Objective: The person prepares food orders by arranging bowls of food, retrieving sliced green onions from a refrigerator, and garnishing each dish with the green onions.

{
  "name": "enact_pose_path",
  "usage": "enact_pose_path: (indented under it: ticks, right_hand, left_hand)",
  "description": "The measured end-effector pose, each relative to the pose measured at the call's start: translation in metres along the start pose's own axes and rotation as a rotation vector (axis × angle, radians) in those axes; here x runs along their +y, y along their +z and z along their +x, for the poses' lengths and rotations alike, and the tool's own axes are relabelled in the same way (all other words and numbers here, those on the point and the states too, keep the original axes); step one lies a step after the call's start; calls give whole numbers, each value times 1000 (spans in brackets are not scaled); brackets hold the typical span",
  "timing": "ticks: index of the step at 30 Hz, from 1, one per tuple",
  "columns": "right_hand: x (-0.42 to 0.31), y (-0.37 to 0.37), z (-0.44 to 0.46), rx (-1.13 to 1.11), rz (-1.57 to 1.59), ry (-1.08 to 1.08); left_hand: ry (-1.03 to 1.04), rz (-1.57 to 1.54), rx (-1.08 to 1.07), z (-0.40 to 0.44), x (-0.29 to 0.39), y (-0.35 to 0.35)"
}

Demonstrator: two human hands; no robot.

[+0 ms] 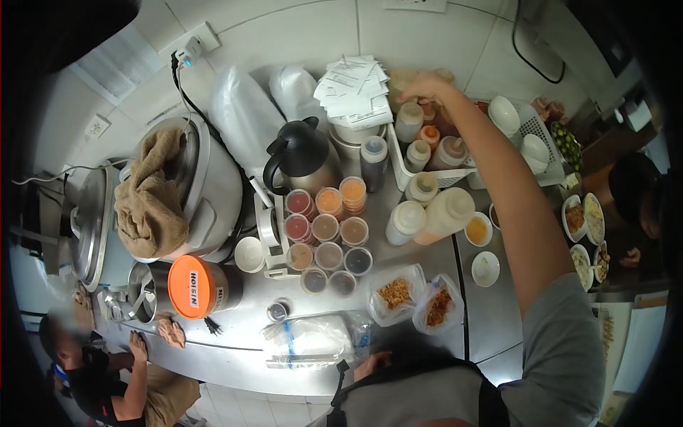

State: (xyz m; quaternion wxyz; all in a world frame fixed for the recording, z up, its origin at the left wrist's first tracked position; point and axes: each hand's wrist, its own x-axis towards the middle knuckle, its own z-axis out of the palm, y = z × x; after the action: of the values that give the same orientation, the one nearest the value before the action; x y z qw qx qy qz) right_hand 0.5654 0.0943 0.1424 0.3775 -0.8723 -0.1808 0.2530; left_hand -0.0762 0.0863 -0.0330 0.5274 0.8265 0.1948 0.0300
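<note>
My right hand [429, 88] reaches over the back of a white basket [400, 158] of squeeze bottles, at the top centre-right. Its fingers are bent down beside a pale yellowish container [403, 80], and what they grip is hidden. Just in front of the hand are a clear bottle [409, 121] and an orange-topped bottle [429, 134]. Two large pale squeeze bottles [448, 213] stand before the basket. No part of my left hand shows.
Lidded sauce cups [326, 228], a black-topped jug [306, 153], an orange-lidded tub [192, 287] and a cooker under a brown towel [153, 192] stand leftward. Bagged toppings [437, 310] lie near the front edge. Co-workers [107, 384] are at lower left and far right.
</note>
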Motion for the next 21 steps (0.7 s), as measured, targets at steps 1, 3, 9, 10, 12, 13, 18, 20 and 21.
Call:
enact_pose_path:
  ticks: [1, 3, 9, 10, 12, 13, 18, 20, 21]
  right_hand:
    - [-1, 0, 2, -40, -20, 37]
    - [35, 13, 38, 65, -85, -193]
    - [29, 22, 29, 426, -242, -298]
    - [25, 21, 23, 491, -288, -250]
    - [-1, 18, -24, 643, -54, -325]
    - [-15, 13, -47, 718, 62, -362]
    - [-35, -55, -155, 632, 576, -742]
    - [-29, -81, -215, 516, 741, -752]
    - [-21, -90, -246, 472, 827, -714]
  left_hand:
    - [-6, -12, 1, -1, -2, 2]
    - [-14, -34, -3, 3, -2, 0]
    - [0, -79, -26, 7, -2, -5]
    - [7, -85, -26, 6, -2, -4]
    - [33, -99, -24, 3, -5, -3]
    - [44, -109, -24, 2, -7, -2]
    - [-21, -112, -43, 2, 3, -5]
    - [78, -43, 88, 3, -1, 5]
    - [92, -3, 134, 3, -8, 13]
